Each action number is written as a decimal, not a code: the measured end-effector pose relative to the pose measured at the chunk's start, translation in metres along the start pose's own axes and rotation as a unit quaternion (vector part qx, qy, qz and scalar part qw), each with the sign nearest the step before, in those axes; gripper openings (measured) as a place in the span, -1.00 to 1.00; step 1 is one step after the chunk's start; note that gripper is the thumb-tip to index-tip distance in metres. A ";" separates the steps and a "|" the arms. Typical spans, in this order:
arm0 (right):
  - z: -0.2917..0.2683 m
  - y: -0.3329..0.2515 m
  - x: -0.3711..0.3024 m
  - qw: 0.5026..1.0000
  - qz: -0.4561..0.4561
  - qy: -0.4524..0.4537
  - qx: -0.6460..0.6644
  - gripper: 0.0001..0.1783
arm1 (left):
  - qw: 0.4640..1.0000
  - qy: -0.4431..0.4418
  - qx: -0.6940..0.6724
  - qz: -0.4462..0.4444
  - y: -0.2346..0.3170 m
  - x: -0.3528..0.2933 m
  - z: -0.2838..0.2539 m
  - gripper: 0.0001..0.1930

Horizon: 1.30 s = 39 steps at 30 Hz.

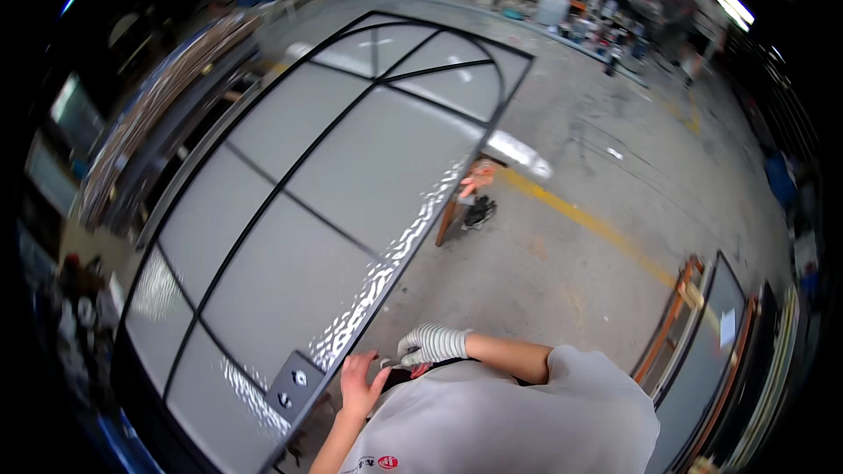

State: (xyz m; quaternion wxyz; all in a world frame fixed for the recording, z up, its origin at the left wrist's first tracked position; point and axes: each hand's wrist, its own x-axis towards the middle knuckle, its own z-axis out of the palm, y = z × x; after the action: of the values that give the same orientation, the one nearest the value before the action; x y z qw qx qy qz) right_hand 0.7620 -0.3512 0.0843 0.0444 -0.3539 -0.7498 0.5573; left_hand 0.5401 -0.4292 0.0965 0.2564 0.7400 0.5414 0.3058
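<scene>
A large black-framed panel (263, 183) with textured grey glass and an arched top fills the left and middle of the view. Near its closest corner sits a dark lock plate (294, 391) with two bright fittings. My left hand (358, 386), bare, is beside the panel's near right edge, thumb and fingers apart. In front of my body, my right hand (435, 344) wears a white and grey striped glove. Its fingers bend in toward my left fingertips, closed on something I cannot make out. A small red patch shows just below the glove.
A wooden support (448, 218) shows under the panel's right edge. Wrapped silvery rolls (520, 156) lie beneath it. Stacked long boards (167, 114) stand left. At right, another framed panel (702, 369) leans by orange-brown bars. A yellow line (584, 221) crosses the concrete floor; cluttered goods line the back.
</scene>
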 end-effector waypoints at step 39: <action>0.703 -0.304 0.175 0.886 0.058 -0.398 0.230 -0.76 | 0.468 0.661 0.031 -0.586 0.097 -0.832 -0.007 -0.84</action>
State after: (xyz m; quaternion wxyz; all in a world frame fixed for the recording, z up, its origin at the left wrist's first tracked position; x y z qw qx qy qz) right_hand 0.1611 -0.8545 0.0268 -0.2095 -0.1253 -0.5336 0.8097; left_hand 0.4088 -1.2536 0.0252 -0.0820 -0.1648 0.8660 0.4649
